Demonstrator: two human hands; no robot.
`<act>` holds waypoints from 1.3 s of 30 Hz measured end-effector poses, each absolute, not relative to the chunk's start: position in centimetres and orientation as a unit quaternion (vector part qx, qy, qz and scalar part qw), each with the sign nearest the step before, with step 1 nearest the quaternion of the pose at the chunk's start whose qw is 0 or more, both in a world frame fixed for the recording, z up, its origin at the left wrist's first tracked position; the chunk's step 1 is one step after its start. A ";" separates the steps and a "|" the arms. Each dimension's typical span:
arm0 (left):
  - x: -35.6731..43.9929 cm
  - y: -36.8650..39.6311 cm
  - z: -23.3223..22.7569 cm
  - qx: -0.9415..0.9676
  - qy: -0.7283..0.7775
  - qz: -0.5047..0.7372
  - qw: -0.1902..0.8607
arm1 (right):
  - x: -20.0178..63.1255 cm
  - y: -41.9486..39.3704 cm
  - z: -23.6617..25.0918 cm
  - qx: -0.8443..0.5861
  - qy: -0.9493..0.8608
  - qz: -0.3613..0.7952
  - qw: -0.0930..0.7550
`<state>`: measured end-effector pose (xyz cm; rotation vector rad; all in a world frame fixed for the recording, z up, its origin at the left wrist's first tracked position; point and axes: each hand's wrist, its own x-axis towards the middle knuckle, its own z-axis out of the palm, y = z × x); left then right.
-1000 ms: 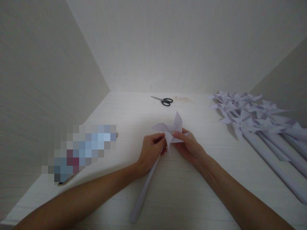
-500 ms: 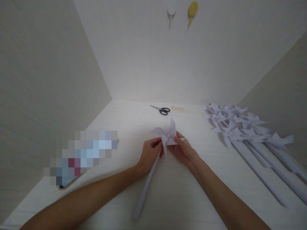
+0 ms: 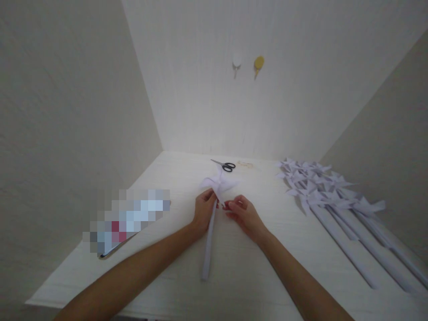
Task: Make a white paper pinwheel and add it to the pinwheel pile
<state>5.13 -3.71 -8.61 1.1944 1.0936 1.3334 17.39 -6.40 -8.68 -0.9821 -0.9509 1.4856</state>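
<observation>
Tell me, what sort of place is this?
Probably a home craft corner: a pale table set between bare walls. Finished paper pinwheels lie in a row, scissors sit at the back, and the hands hold another pinwheel.

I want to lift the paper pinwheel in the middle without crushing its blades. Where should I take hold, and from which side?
Take the paper pinwheel by its rolled paper stick, around mid-length, coming from above with fingers closing across it. The stick lies flat on the table, long and narrow, running toward the viewer, while the folded blades look thin. The left hand already pinches it just below the blades.
</observation>
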 end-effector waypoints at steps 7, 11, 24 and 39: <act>5.0 -3.3 -8.5 0.462 0.462 0.591 0.473 | 14.3 -9.0 -8.9 -0.519 -0.652 0.361 0.420; 5.1 -3.6 -8.6 0.472 0.445 0.585 0.487 | 14.1 -9.2 -9.0 -0.508 -0.655 0.361 0.428; 5.1 -3.9 -9.2 0.465 0.410 0.553 0.557 | 14.6 -8.8 -9.0 -0.503 -0.645 0.361 0.448; 5.1 -3.5 -9.5 0.423 0.394 0.553 0.600 | 14.8 -8.6 -9.4 -0.501 -0.645 0.363 0.449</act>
